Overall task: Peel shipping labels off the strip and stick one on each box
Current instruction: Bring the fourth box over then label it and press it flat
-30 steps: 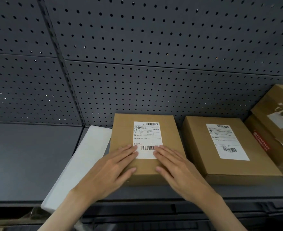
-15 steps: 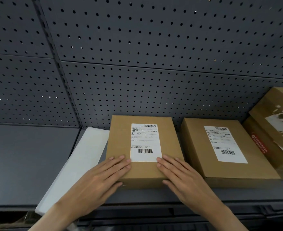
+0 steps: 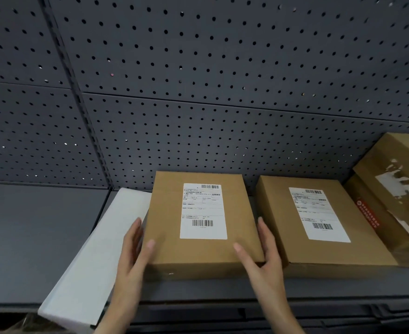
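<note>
A brown cardboard box (image 3: pixel 167 213) lies flat on the grey shelf (image 3: pixel 30 237), with a white shipping label (image 3: pixel 203 227) stuck on its top. My left hand (image 3: pixel 133 259) grips the box's left near corner, thumb on top. My right hand (image 3: pixel 263 256) grips its right near corner the same way. A second brown box (image 3: pixel 278 213) lies to the right with its own white label (image 3: pixel 319 215). No label strip shows in view.
A long white flat box (image 3: pixel 90 266) lies at an angle left of the held box, overhanging the shelf's front edge. Further brown boxes (image 3: pixel 391 179) with torn tape lean at the far right. A dark pegboard wall (image 3: pixel 198 80) rises behind the shelf.
Both hands slid off the label and the box top, outward and back, and now clasp the box's two near corners at its sides.
</note>
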Action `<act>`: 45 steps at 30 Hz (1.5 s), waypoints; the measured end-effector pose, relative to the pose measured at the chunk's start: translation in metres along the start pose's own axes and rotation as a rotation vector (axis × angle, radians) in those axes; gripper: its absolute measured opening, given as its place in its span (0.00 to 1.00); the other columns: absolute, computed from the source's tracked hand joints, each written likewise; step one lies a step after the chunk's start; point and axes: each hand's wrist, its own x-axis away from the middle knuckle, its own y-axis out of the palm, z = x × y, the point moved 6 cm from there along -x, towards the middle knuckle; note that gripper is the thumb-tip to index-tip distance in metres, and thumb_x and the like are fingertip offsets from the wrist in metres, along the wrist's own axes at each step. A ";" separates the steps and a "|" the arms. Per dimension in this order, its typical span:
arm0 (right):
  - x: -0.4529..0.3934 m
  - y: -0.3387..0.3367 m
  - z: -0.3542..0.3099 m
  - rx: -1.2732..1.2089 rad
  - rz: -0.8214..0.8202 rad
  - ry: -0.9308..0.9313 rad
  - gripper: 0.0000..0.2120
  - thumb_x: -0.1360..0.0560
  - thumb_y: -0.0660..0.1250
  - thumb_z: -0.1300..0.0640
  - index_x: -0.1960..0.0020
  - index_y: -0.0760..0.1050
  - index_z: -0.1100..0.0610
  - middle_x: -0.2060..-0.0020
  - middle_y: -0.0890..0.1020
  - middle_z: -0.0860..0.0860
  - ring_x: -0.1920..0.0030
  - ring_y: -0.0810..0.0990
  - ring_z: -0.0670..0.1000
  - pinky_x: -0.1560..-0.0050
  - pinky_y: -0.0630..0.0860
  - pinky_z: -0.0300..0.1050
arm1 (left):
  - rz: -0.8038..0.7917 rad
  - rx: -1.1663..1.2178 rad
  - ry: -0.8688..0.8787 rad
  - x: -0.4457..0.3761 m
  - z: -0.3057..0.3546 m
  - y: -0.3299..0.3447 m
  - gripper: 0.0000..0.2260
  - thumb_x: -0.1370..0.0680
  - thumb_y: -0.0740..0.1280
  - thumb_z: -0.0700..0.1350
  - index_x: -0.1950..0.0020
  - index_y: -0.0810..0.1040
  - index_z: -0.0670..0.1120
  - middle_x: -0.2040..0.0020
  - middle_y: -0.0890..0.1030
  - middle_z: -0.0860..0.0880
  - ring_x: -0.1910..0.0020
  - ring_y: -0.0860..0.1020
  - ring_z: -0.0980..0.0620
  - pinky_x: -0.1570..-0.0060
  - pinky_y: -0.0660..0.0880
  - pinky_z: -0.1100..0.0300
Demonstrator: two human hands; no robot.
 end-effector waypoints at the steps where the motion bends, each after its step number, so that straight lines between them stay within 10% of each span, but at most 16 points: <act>1: 0.000 0.002 0.006 -0.051 0.016 0.055 0.43 0.36 0.79 0.45 0.25 0.65 0.36 0.36 0.76 0.31 0.39 0.76 0.31 0.36 0.75 0.41 | 0.027 0.042 -0.031 0.001 -0.005 0.003 0.26 0.22 0.67 0.58 0.24 0.67 0.60 0.32 0.72 0.72 0.34 0.69 0.75 0.25 0.62 0.54; 7: -0.001 0.007 0.016 -0.187 0.045 0.177 0.42 0.41 0.80 0.49 0.30 0.70 0.41 0.43 0.81 0.39 0.46 0.79 0.36 0.54 0.77 0.30 | 0.063 0.044 -0.026 0.006 -0.009 0.008 0.30 0.31 0.73 0.57 0.29 0.72 0.62 0.36 0.79 0.65 0.39 0.77 0.66 0.40 0.72 0.60; 17: 0.004 -0.011 -0.049 -0.159 0.035 0.055 0.37 0.41 0.82 0.49 0.35 0.73 0.38 0.51 0.85 0.33 0.50 0.82 0.32 0.56 0.77 0.26 | 0.110 0.090 0.007 0.007 0.041 0.009 0.29 0.32 0.81 0.51 0.36 0.75 0.70 0.42 0.82 0.66 0.40 0.81 0.39 0.44 0.79 0.37; 23: -0.012 -0.078 -0.075 -0.172 0.057 0.025 0.32 0.37 0.80 0.51 0.38 0.69 0.37 0.52 0.79 0.31 0.54 0.78 0.32 0.61 0.74 0.28 | 0.059 0.138 0.038 0.019 0.064 0.078 0.31 0.34 0.78 0.52 0.33 0.74 0.67 0.43 0.84 0.64 0.39 0.81 0.51 0.40 0.78 0.46; 34: -0.050 -0.239 -0.064 -0.180 0.042 0.009 0.40 0.42 0.80 0.44 0.33 0.71 0.40 0.44 0.81 0.38 0.44 0.79 0.40 0.50 0.75 0.35 | 0.120 0.159 0.038 0.056 0.052 0.246 0.27 0.25 0.73 0.41 0.30 0.72 0.60 0.44 0.81 0.62 0.53 0.83 0.66 0.62 0.78 0.71; 45: -0.066 -0.283 -0.042 -0.200 0.041 0.021 0.42 0.41 0.81 0.44 0.28 0.73 0.47 0.47 0.85 0.38 0.50 0.83 0.34 0.48 0.76 0.35 | 0.101 0.084 0.013 0.060 0.042 0.294 0.25 0.24 0.73 0.44 0.30 0.72 0.62 0.43 0.81 0.62 0.44 0.81 0.56 0.45 0.77 0.56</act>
